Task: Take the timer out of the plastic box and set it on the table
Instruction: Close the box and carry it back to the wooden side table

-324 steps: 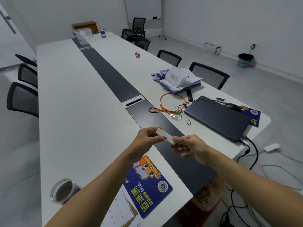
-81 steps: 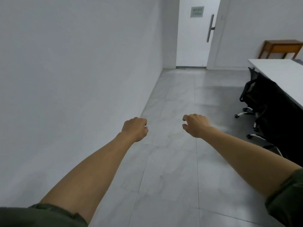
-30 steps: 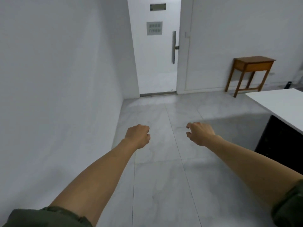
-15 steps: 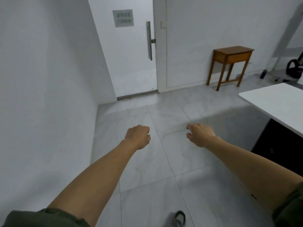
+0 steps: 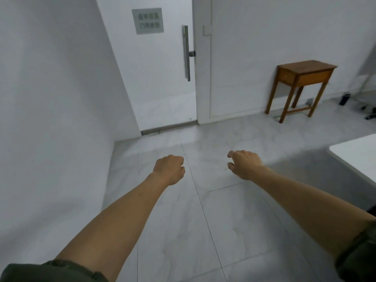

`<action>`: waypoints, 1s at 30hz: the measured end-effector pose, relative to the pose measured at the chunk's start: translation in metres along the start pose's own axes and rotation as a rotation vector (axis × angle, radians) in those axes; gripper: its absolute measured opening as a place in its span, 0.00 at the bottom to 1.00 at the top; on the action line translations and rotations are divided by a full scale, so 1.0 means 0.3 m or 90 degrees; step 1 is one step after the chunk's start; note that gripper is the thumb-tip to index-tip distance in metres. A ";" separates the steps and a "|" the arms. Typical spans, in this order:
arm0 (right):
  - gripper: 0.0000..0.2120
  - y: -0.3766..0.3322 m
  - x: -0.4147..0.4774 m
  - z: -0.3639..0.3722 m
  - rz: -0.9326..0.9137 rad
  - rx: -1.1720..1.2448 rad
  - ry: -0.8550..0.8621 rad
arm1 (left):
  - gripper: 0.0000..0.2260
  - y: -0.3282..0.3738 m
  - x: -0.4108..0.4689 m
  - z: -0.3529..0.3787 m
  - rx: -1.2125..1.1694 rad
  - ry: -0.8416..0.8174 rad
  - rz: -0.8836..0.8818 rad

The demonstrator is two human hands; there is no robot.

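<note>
Grey floor tiles [image 5: 223, 231] under both hands, left hand [image 5: 169, 169] balled into an empty fist, right hand [image 5: 244, 164] loosely curled and empty, white tabletop [image 5: 358, 153] corner off right.

— What's ahead?
— A white door [image 5: 162, 82] with a grey sign [image 5: 148, 20], and a small wooden table [image 5: 303, 75] to its right.
— And the hands?
— The left hand [image 5: 168, 169] is a fist, the right hand [image 5: 243, 164] loosely curled; both empty, over the tiled floor [image 5: 203, 220].

Brown side table [image 5: 305, 72], grey-veined white floor [image 5: 203, 220]
</note>
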State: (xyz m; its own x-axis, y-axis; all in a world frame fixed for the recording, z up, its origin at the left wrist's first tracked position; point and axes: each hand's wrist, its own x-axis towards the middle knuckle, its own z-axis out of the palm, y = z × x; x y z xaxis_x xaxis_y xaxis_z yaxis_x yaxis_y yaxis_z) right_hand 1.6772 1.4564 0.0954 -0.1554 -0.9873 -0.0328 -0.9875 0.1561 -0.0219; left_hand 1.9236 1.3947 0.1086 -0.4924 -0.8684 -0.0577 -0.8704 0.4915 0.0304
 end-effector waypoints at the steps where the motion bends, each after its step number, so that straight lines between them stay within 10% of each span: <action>1: 0.19 0.018 0.077 0.007 0.003 -0.004 -0.005 | 0.15 -0.010 0.090 0.008 0.002 -0.004 0.005; 15: 0.19 0.410 1.054 -0.056 0.195 0.034 0.018 | 0.14 -0.035 1.411 -0.147 0.017 0.019 0.184; 30: 0.20 1.250 1.742 -0.015 0.398 0.078 -0.018 | 0.15 0.566 2.562 -0.126 0.033 -0.023 0.374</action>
State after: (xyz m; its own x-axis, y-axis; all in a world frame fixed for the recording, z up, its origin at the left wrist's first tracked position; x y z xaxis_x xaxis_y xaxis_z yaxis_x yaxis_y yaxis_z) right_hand 1.2255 0.9988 0.0746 -0.6987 -0.7080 -0.1032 -0.7003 0.7063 -0.1037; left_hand 1.3972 0.8083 0.1072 -0.8905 -0.4479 -0.0803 -0.4506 0.8925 0.0195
